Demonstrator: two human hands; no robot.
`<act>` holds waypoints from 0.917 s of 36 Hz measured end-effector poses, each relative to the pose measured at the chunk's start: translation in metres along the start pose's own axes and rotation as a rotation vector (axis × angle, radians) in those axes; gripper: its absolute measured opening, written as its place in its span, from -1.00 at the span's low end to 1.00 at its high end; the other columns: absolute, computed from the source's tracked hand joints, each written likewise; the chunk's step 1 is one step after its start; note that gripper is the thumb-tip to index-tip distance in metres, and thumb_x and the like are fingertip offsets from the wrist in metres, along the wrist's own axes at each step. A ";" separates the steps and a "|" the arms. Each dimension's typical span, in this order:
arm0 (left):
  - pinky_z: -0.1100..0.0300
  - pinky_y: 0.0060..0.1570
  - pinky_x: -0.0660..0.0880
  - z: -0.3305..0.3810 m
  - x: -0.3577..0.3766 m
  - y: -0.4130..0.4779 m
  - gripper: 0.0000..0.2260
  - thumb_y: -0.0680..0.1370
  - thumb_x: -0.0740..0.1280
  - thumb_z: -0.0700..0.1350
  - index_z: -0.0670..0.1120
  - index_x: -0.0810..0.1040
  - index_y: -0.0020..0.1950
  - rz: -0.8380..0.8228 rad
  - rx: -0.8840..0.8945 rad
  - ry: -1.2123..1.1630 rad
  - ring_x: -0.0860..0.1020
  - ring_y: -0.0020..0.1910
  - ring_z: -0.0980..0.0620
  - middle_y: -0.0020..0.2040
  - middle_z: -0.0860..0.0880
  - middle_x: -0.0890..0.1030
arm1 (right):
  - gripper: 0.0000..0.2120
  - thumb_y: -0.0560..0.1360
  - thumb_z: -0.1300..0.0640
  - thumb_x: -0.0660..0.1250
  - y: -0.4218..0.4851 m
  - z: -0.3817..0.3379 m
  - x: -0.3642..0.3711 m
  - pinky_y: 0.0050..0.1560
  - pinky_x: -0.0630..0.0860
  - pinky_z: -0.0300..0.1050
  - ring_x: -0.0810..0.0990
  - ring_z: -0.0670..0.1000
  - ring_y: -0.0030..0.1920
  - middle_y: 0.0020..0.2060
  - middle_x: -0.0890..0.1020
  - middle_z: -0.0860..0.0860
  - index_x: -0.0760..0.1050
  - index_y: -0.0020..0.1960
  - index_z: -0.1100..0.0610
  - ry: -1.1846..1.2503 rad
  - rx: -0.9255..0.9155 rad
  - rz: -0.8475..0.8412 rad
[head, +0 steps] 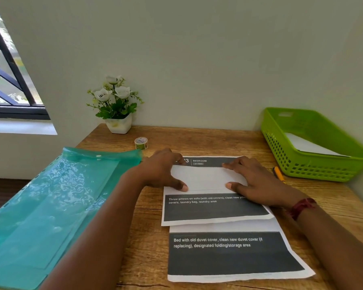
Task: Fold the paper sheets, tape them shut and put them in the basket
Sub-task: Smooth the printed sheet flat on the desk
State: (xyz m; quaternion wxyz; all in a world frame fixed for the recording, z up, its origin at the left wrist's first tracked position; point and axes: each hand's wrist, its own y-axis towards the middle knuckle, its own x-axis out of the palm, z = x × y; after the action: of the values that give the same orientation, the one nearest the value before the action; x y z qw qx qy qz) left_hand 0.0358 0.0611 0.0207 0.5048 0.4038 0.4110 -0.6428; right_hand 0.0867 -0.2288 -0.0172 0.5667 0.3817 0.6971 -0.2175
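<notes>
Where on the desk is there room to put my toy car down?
Bare wood lies between the tape roll and the green basket, behind the top sheet. It's crowded in front: both hands press that sheet, another sheet lies nearer, and the teal folder fills the left.

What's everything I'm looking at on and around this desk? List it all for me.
table: one, wooden brown, against the wall
paper sheets: two, white with dark grey printed panels, centre, the upper one partly folded and overlapping the lower
basket: one, lime green, far right, a white paper already inside
tape roll: one, patterned, behind the sheets
plastic folder: one, translucent teal, left
potted flowers: one, white blooms in a white pot, back left
pen: one, orange-yellow, beside the basket
window: one, dark frame, far left
left hand: pressing the fold
right hand: pressing the fold, red band on wrist
</notes>
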 end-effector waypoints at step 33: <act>0.06 0.03 0.54 0.010 -0.013 -0.007 -0.88 0.48 0.49 -0.08 0.00 0.56 -0.07 0.464 0.148 -0.187 0.55 -0.10 0.13 -0.15 0.11 0.61 | -0.68 0.45 0.24 0.47 0.001 -0.012 -0.013 -0.04 0.33 -0.31 0.45 -0.16 -0.03 -0.05 0.49 -0.09 0.60 0.18 0.04 0.142 -0.103 0.551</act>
State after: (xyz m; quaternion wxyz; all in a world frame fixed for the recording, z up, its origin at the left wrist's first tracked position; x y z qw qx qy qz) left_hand 0.0300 0.0565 0.0366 0.6435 0.4619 0.2106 -0.5728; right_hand 0.0809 -0.2229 -0.0016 0.5727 0.5418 0.6152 0.0077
